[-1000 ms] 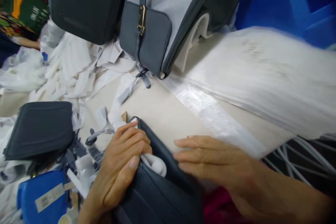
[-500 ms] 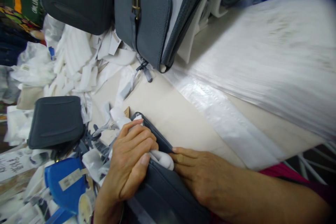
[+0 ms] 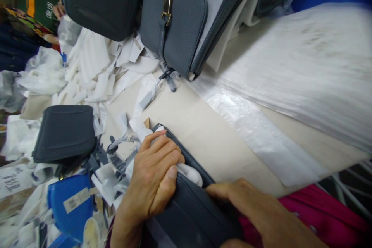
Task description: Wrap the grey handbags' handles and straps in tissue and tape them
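A dark grey-blue handbag (image 3: 200,209) lies tilted at the table's near edge, its opening facing up. Rolled white padding (image 3: 192,173) pokes out of that opening. My left hand (image 3: 158,176) is closed over the rim, its fingers on the padding and its thumb against the bag's side. At the bag's near end is my right hand (image 3: 258,211), its index finger along the rim and its thumb lower down, with the bag's end between them. The other fingers of my right hand are mostly hidden.
Larger grey bags, one with a gold-buckled pocket (image 3: 186,27), stand at the back. A stack of white sheets (image 3: 314,73) covers the right side. On the left are a small grey bag (image 3: 68,131), a blue dustpan-like piece (image 3: 69,205) and heaped white scraps (image 3: 93,54). Another person's hand (image 3: 59,9) shows far left.
My right hand has drawn back toward me along the bag's rim, its thumb now showing low down. My left hand keeps its hold. The whole view has shifted slightly.
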Demonstrator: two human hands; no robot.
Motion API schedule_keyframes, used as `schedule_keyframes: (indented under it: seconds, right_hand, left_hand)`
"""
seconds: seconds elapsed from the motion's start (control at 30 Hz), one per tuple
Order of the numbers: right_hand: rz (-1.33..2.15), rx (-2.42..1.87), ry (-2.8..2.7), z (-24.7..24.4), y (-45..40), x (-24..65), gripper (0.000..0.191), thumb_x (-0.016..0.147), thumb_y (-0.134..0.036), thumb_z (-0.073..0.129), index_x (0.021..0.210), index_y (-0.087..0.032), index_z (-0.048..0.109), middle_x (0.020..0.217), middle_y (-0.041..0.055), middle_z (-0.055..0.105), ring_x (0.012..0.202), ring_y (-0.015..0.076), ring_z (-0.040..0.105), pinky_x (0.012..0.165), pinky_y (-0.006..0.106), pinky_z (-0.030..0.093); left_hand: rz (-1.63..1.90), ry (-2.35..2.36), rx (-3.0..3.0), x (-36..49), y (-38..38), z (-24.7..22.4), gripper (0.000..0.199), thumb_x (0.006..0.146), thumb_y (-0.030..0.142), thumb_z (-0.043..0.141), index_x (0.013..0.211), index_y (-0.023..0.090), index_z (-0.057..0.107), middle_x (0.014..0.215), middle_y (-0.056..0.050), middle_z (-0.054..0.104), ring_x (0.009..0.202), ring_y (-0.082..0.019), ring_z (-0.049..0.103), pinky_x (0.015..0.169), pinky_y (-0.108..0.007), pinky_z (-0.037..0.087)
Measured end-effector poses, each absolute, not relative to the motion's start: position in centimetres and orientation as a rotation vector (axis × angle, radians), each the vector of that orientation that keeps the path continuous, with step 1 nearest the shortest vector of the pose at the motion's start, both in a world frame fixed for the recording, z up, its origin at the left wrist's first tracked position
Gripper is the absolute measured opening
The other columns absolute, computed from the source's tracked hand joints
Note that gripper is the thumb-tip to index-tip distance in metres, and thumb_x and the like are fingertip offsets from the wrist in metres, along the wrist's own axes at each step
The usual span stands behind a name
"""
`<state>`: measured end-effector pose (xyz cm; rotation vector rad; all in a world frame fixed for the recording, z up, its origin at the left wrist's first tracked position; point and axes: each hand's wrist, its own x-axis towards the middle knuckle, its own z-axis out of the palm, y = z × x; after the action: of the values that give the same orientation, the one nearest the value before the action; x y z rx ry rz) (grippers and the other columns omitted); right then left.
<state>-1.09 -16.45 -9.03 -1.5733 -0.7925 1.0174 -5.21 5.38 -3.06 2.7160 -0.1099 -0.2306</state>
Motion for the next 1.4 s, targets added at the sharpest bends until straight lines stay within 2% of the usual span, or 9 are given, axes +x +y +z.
schedule_keyframes:
  seconds: [0.17, 0.3, 0.43, 0.6, 0.77, 1.0, 1.17, 1.3, 1.4]
  right_hand:
    - [0.861, -1.558, -1.029, -9.6, -15.8, -1.8, 0.024, 0.086, -0.043, 0.058, 0.102, -0.026, 0.062, 0.1, 0.0029, 0.066, 0.088, 0.0178, 0.059, 0.083, 0.028, 0.045]
    - [0.868, -1.57, -1.011, -9.7, -15.9, -1.9, 0.026, 0.088, -0.045, 0.053, 0.104, -0.025, 0.06, 0.093, 0.0028, 0.066, 0.085, 0.0185, 0.057, 0.085, 0.031, 0.043]
    - [0.948, -1.552, -0.925, -9.9, -15.9, -1.9, 0.035, 0.087, -0.045, 0.054, 0.116, -0.025, 0.057, 0.094, 0.0044, 0.065, 0.087, 0.0202, 0.057, 0.086, 0.032, 0.044]
    - [1.048, -1.386, -0.959, -9.6, -15.5, -1.1, 0.029, 0.089, -0.043, 0.052, 0.112, -0.027, 0.06, 0.091, 0.0022, 0.066, 0.089, 0.0186, 0.058, 0.091, 0.03, 0.042]
    - [1.112, -1.323, -1.004, -9.3, -14.6, -0.7, 0.034, 0.091, -0.042, 0.046, 0.118, -0.027, 0.058, 0.091, 0.0028, 0.067, 0.088, 0.0179, 0.059, 0.088, 0.03, 0.043]
    - [0.934, -1.341, -1.301, -11.7, -14.1, -0.5, 0.024, 0.089, -0.041, 0.052, 0.102, -0.025, 0.064, 0.094, 0.0018, 0.069, 0.099, 0.0192, 0.058, 0.106, 0.041, 0.026]
    - [0.889, -1.404, -1.471, -11.2, -14.7, 1.1, 0.028, 0.088, -0.042, 0.053, 0.104, -0.023, 0.064, 0.104, 0.0043, 0.067, 0.105, 0.0202, 0.055, 0.114, 0.045, 0.01]
    - [0.85, -1.432, -1.532, -11.6, -14.4, 1.7, 0.029, 0.086, -0.044, 0.055, 0.104, -0.023, 0.066, 0.108, 0.0034, 0.065, 0.115, 0.0212, 0.05, 0.116, 0.043, 0.009]
    - [0.685, -1.413, -1.606, -12.9, -13.8, 1.1, 0.023, 0.09, -0.039, 0.05, 0.099, -0.026, 0.067, 0.098, 0.0, 0.067, 0.112, 0.0195, 0.053, 0.116, 0.041, 0.013]
  left_hand:
    - [-0.193, -0.117, 2.727, -5.2, 5.4, -3.0, 0.031, 0.086, 0.021, 0.028, 0.074, 0.019, 0.056, 0.077, -0.004, 0.06, 0.081, -0.019, 0.053, 0.103, -0.047, 0.032]
    - [-0.201, -0.106, 2.735, -5.2, 5.5, -3.1, 0.031, 0.086, 0.02, 0.028, 0.075, 0.019, 0.057, 0.077, -0.005, 0.061, 0.081, -0.019, 0.053, 0.103, -0.048, 0.031]
    - [-0.206, -0.109, 2.736, -5.2, 5.5, -3.3, 0.03, 0.086, 0.019, 0.028, 0.076, 0.019, 0.057, 0.077, -0.004, 0.061, 0.08, -0.019, 0.053, 0.103, -0.048, 0.03]
    - [-0.217, -0.097, 2.723, -5.2, 5.4, -3.1, 0.03, 0.086, 0.019, 0.028, 0.076, 0.019, 0.056, 0.079, -0.005, 0.06, 0.082, -0.02, 0.053, 0.103, -0.048, 0.03]
    - [-0.237, -0.082, 2.702, -5.3, 5.4, -2.9, 0.03, 0.086, 0.02, 0.027, 0.078, 0.019, 0.056, 0.081, -0.005, 0.061, 0.084, -0.021, 0.052, 0.104, -0.049, 0.028]
    - [-0.266, -0.152, 2.744, -5.1, 4.9, -3.1, 0.029, 0.086, 0.02, 0.03, 0.079, 0.018, 0.059, 0.078, -0.005, 0.06, 0.083, -0.02, 0.051, 0.103, -0.048, 0.028]
    - [-0.293, -0.195, 2.795, -4.7, 4.6, -3.6, 0.027, 0.085, 0.019, 0.033, 0.076, 0.018, 0.058, 0.074, -0.004, 0.058, 0.08, -0.02, 0.05, 0.101, -0.048, 0.03]
    - [-0.311, -0.194, 2.809, -4.6, 4.5, -3.7, 0.025, 0.085, 0.018, 0.033, 0.076, 0.018, 0.056, 0.074, -0.004, 0.056, 0.079, -0.019, 0.049, 0.102, -0.048, 0.029]
    - [-0.339, -0.17, 2.828, -4.8, 4.2, -3.3, 0.024, 0.086, 0.018, 0.032, 0.073, 0.019, 0.053, 0.072, -0.003, 0.054, 0.078, -0.018, 0.047, 0.103, -0.047, 0.028]
